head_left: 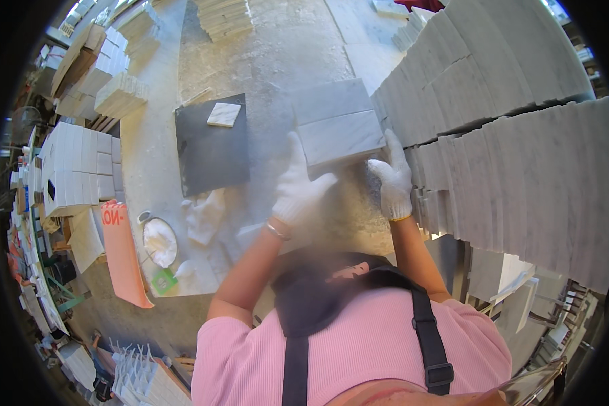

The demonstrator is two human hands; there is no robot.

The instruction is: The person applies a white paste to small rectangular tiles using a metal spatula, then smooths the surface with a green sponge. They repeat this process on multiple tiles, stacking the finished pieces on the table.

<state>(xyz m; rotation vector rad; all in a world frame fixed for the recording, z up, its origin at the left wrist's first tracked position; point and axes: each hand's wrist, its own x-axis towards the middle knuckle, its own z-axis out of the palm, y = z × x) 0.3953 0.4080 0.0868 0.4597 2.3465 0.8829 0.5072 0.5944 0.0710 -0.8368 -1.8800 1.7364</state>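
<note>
Two grey-white marble tiles lie edge to edge in front of me: a far tile (pixel 334 100) and a near tile (pixel 343 137). Layers show under the near tile's front edge, but how many cannot be made out. My left hand (pixel 299 184), in a white knit glove, is beside the left edge with its fingers stretched forward and the thumb spread inward. At the right edge is my right hand (pixel 394 177), gloved alike, its fingers pointing forward along the side and its thumb apart. Both hands seem to touch the tiles' sides; their undersides are hidden.
Tall rows of marble slabs (pixel 514 176) stand close on my right. Left of the tiles, a dark square board (pixel 210 152) carries a small white tile (pixel 224 114). Nearer are a crumpled white cloth (pixel 204 215), a white oval dish (pixel 160 241) and an orange sheet (pixel 123 257).
</note>
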